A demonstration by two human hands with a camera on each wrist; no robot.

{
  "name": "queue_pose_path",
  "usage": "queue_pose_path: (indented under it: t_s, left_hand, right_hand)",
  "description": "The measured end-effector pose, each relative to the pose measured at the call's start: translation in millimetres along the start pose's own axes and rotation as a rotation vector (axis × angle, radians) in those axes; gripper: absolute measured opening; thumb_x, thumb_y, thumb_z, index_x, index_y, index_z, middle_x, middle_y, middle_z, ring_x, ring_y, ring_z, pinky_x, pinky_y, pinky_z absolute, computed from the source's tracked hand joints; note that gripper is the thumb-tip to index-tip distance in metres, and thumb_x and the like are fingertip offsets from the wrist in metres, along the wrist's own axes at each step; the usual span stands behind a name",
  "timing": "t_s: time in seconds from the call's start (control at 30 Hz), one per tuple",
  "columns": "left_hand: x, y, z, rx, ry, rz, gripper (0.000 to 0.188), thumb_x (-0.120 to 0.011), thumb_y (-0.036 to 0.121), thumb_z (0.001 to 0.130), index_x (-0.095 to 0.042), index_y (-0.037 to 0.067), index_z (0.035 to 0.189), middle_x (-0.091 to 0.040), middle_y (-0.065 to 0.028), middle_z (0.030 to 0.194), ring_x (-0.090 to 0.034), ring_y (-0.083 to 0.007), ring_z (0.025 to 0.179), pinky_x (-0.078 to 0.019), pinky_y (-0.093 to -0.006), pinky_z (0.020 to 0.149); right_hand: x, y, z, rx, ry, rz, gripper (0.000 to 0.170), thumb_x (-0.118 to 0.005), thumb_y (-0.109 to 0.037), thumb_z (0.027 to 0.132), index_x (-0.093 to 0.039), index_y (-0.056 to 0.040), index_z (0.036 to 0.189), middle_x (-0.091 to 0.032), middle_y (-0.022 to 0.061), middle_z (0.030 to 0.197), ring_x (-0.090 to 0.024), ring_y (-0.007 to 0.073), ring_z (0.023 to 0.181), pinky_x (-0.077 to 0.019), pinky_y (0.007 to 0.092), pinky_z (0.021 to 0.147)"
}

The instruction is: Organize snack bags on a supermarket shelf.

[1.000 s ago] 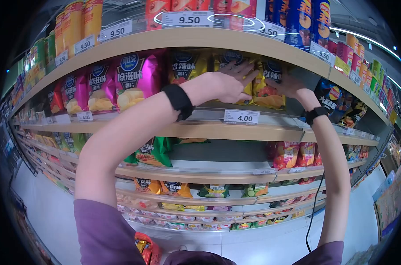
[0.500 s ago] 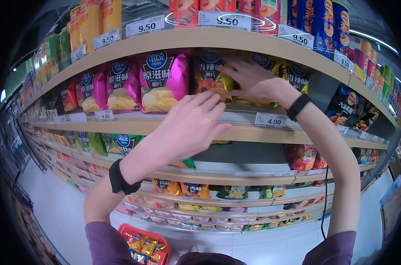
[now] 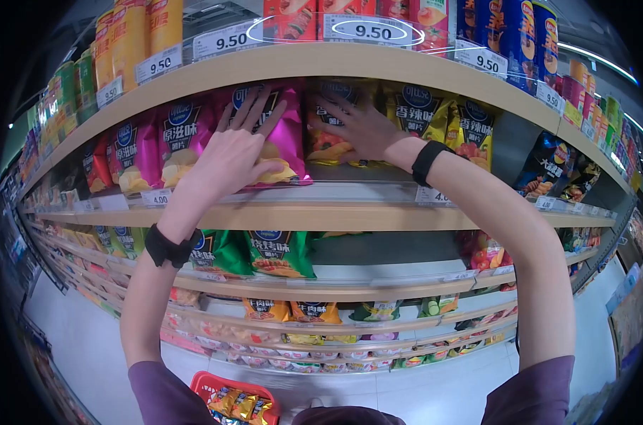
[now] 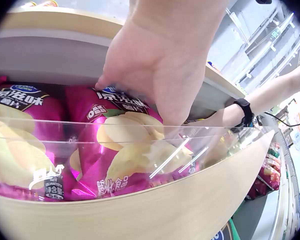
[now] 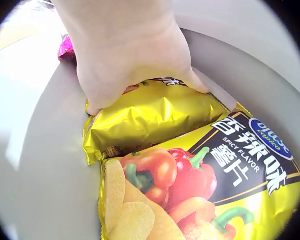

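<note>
My left hand [image 3: 230, 157] rests with spread fingers on the front of a magenta chip bag [image 3: 287, 145] on the upper shelf. In the left wrist view that hand [image 4: 160, 65] lies over the top of the magenta bag [image 4: 115, 150], behind a clear shelf lip. Just to the right, my right hand [image 3: 367, 131] touches a yellow chip bag [image 3: 326, 147] with its fingers extended. The right wrist view has the right hand [image 5: 132, 60] over one yellow bag [image 5: 155, 117], its fingertips hidden, beside another yellow bag [image 5: 190, 190] with peppers printed on it.
More magenta bags [image 3: 181, 142] stand to the left, and yellow bags [image 3: 471, 134] to the right. Chip cans [image 3: 527, 46] line the shelf above a wooden edge [image 3: 335, 60]. Green bags [image 3: 279, 255] lie below. A red basket [image 3: 204, 382] holding packets is on the floor.
My left hand has moved from the yellow bags leftward and up onto the magenta bag. My right hand has shifted left, from the right-hand yellow bag to the leftmost one.
</note>
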State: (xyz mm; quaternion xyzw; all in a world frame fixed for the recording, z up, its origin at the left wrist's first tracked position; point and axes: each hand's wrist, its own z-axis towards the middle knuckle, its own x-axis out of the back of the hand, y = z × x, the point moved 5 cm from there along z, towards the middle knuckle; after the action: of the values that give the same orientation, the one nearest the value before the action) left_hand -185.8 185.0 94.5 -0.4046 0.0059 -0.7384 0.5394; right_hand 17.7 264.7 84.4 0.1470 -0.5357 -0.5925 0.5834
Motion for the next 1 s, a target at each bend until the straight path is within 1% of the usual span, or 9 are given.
queue_pose_path:
  t_s: [0.17, 0.27, 0.37, 0.47, 0.57, 0.6, 0.8, 0.9, 1.0]
  left_hand:
    - [-3.5, 1.8, -1.3, 0.002, -0.026, 0.013, 0.097, -0.069, 0.048, 0.083, -0.019, 0.009, 0.156, -0.020, -0.0238, 0.159, -0.019, -0.0358, 0.148, -0.0214, -0.0517, 0.118]
    - [-2.2, 1.3, -1.8, 0.015, -0.050, 0.024, 0.094, -0.067, 0.049, 0.085, -0.019, 0.009, 0.156, -0.019, -0.0233, 0.159, -0.018, -0.0351, 0.149, -0.0209, -0.0518, 0.118]
    - [-2.0, 0.3, -4.1, 0.032, -0.058, 0.015, 0.091, -0.063, 0.049, 0.088, -0.019, 0.009, 0.156, -0.019, -0.0229, 0.159, -0.018, -0.0353, 0.149, -0.0201, -0.0520, 0.119]
    - [-4.8, -0.6, -8.0, 0.032, -0.048, -0.004, 0.088, -0.061, 0.048, 0.090, -0.018, 0.008, 0.156, -0.018, -0.0225, 0.160, -0.016, -0.0358, 0.149, -0.0191, -0.0524, 0.119]
    - [-2.8, 1.8, -6.9, 0.065, -0.075, -0.003, 0.085, -0.059, 0.045, 0.092, -0.017, 0.009, 0.157, -0.015, -0.0225, 0.161, -0.015, -0.0372, 0.149, -0.0182, -0.0507, 0.120]
    - [-2.4, 3.7, -6.3, 0.079, -0.093, 0.000, 0.084, -0.058, 0.043, 0.092, -0.016, 0.010, 0.157, -0.014, -0.0226, 0.161, -0.015, -0.0378, 0.148, -0.0178, -0.0498, 0.120]
    - [-5.9, 8.2, -3.0, 0.138, -0.137, -0.001, 0.087, -0.058, 0.046, 0.093, -0.014, 0.008, 0.157, -0.012, -0.0214, 0.162, -0.013, -0.0365, 0.150, -0.0170, -0.0553, 0.119]
    - [-4.4, 9.4, -3.6, 0.129, -0.123, 0.023, 0.087, -0.057, 0.046, 0.092, -0.012, 0.009, 0.158, -0.010, -0.0188, 0.163, -0.013, -0.0369, 0.149, -0.0173, -0.0508, 0.120]
    - [-5.8, 9.2, -4.8, 0.118, -0.110, -0.030, 0.088, -0.057, 0.049, 0.093, -0.012, 0.007, 0.157, -0.009, -0.0206, 0.162, -0.009, -0.0353, 0.151, -0.0141, -0.0551, 0.119]
  right_hand:
    - [3.4, -0.4, -2.8, 0.001, 0.040, 0.028, 0.094, -0.065, -0.066, 0.078, -0.027, -0.0259, 0.154, -0.024, 0.0134, 0.158, -0.024, 0.0323, 0.146, -0.0356, 0.0583, 0.105]
    - [9.8, 11.0, -6.8, -0.009, 0.133, 0.325, 0.091, -0.066, -0.060, 0.082, -0.027, -0.0199, 0.154, -0.029, 0.0182, 0.155, -0.030, 0.0370, 0.143, -0.0353, 0.0539, 0.108]
    - [32.4, 42.0, -23.8, -0.168, 0.179, 0.281, 0.090, -0.068, -0.054, 0.083, -0.028, -0.0139, 0.153, -0.032, 0.0216, 0.152, -0.034, 0.0401, 0.140, -0.0336, 0.0517, 0.111]
    - [34.8, 68.9, -61.2, -0.487, -0.148, 0.264, 0.095, -0.071, -0.051, 0.081, -0.023, -0.0116, 0.153, -0.027, 0.0254, 0.153, -0.031, 0.0438, 0.140, -0.0364, 0.0532, 0.110]
    - [21.5, 79.5, -97.9, -0.725, -0.271, 0.318, 0.103, -0.075, -0.049, 0.079, -0.015, -0.0125, 0.155, -0.020, 0.0291, 0.154, -0.028, 0.0499, 0.140, -0.0402, 0.0534, 0.109]
    - [11.2, 80.9, -104.1, -0.704, -0.315, 0.329, 0.111, -0.076, -0.047, 0.079, -0.004, -0.0139, 0.156, -0.010, 0.0331, 0.156, -0.020, 0.0556, 0.141, -0.0407, 0.0541, 0.108]
    - [-12.6, 80.0, -112.4, -0.550, -0.243, 0.445, 0.112, -0.075, -0.042, 0.082, 0.003, -0.0157, 0.157, 0.000, 0.0350, 0.156, -0.008, 0.0541, 0.144, -0.0348, 0.0549, 0.112]
    - [-5.2, 80.4, -116.5, -0.526, -0.296, 0.476, 0.108, -0.074, -0.039, 0.084, 0.002, -0.0169, 0.157, 0.000, 0.0346, 0.157, -0.011, 0.0525, 0.144, -0.0339, 0.0525, 0.113]
    - [8.4, 83.4, -123.9, -0.466, -0.308, 0.500, 0.101, -0.071, -0.041, 0.087, -0.003, -0.0164, 0.157, 0.000, 0.0296, 0.159, -0.019, 0.0458, 0.145, -0.0353, 0.0452, 0.114]
